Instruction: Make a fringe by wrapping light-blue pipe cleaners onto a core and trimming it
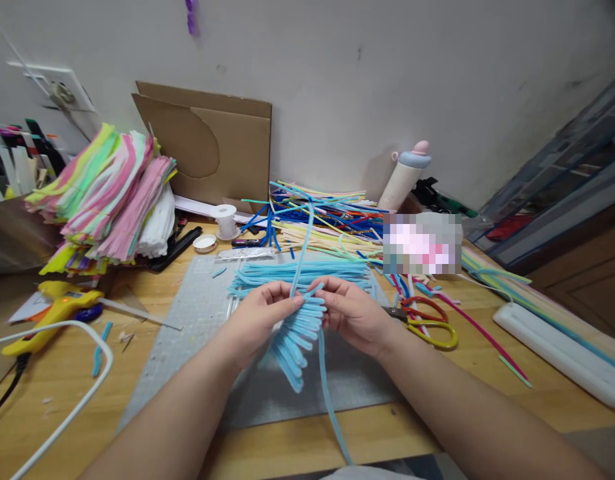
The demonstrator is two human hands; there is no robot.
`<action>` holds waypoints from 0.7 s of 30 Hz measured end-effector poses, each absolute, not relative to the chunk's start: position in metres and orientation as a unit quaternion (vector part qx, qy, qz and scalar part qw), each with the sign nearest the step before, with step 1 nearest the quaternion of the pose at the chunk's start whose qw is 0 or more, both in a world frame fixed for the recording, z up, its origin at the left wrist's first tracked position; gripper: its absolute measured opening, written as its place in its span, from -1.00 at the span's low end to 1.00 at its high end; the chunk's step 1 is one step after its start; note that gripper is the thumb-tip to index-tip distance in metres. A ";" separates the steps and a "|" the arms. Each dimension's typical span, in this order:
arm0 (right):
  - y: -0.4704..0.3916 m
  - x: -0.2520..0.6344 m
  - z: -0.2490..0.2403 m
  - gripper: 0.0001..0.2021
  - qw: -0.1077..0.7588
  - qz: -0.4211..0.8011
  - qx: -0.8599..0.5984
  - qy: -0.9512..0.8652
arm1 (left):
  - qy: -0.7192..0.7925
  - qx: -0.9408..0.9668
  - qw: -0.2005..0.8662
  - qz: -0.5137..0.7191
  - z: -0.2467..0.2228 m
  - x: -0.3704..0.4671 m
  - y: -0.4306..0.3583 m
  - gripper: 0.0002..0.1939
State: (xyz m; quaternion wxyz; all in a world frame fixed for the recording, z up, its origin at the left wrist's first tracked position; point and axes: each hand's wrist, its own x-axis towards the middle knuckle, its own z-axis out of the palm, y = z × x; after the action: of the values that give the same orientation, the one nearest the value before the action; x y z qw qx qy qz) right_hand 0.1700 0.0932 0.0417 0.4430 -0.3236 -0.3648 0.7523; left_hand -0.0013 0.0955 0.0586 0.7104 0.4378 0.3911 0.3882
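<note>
Light-blue fuzzy pipe-cleaner piece, fan-shaped (pixel 300 333): held up between both hands, over the near half of a gray cutting mat (pixel 187 320) on the wooden table (pixel 257 453). One long light-blue stem (pixel 328 407) hangs from it past the mat's near edge; another light-blue length (pixel 303 247) rises from its top. Whether these are one stem: cannot tell.

Left hand (pixel 260 320): thumb and fingers pinch the piece's upper left side. Right hand (pixel 357 317): fingertips grip its upper right, by a short end.

Progress (judged): partway. Done: many round-ended, finger-like lengths sit side by side in a fan. Left: both long lengths hang free, untrimmed, and a bundle of straight light-blue pipe cleaners (pixel 312 270) lies unworked along the mat's far edge.

Scissors with red and yellow handles (pixel 440 333) lie off the mat's right edge, blades partly hidden; yellow glue gun (pixel 52 310) lies toward the table's left edge. Farther: multicolored pipe-cleaner pile (pixel 332 220) and brown cardboard sheet (pixel 245 150), near the table's far edge.
</note>
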 end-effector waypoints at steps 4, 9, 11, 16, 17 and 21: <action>0.091 0.176 0.047 -0.69 0.439 0.739 -0.329 -0.392 | 0.346 0.354 0.794 0.352 0.058 0.002 0.091 -0.80; 0.083 0.184 0.063 -0.76 0.448 0.560 -0.392 -0.576 | 0.341 0.336 0.805 0.350 0.059 0.005 0.087 -0.79; 0.076 0.184 0.070 -0.79 0.476 0.387 -0.411 -0.674 | 0.346 0.339 0.793 0.369 0.062 0.006 0.085 -0.76; 0.056 0.179 0.085 -0.69 0.513 0.117 -0.354 -0.773 | 0.341 0.384 0.740 0.435 0.076 0.005 0.074 -0.67; 0.053 0.178 0.089 -0.69 0.518 0.101 -0.341 -0.778 | 0.341 0.400 0.723 0.449 0.080 0.004 0.072 -0.66; 0.046 0.176 0.102 -0.69 0.522 0.077 -0.321 -0.787 | 0.388 0.488 0.613 0.485 0.098 -0.002 0.062 -0.70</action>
State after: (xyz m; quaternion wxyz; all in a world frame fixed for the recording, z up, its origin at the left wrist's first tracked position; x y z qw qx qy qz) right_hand 0.1757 0.0455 0.1025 0.5220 -0.3206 -0.7866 0.0771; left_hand -0.0020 0.0619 0.0978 0.6127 0.4884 0.3879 0.4854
